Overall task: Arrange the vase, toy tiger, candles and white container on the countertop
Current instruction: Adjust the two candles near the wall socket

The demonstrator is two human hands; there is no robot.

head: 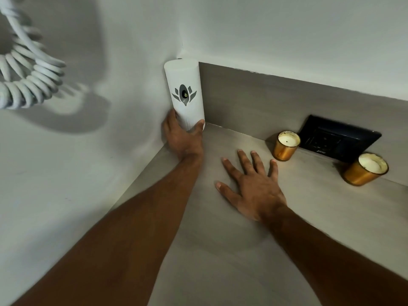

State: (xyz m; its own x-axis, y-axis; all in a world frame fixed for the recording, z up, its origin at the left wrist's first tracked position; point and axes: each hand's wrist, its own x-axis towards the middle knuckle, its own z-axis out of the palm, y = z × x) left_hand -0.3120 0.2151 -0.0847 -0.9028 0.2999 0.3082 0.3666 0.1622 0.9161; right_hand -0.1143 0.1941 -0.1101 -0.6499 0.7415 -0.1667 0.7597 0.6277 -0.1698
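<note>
A tall white container [184, 85] with a grey flower mark stands upright in the far corner of the grey countertop [220, 250], against the white wall. My left hand [182, 138] grips its base, thumb and fingers around it. My right hand [251, 184] lies flat on the countertop with fingers spread, holding nothing. Two candles in gold glass holders stand along the back: one [286, 145] just beyond my right fingertips, the other [365, 170] further right. No vase or toy tiger is in view.
A black socket plate [337, 138] sits in the grey backsplash behind the candles. A coiled white cord [28, 78] hangs on the left wall. The white wall bounds the countertop on the left.
</note>
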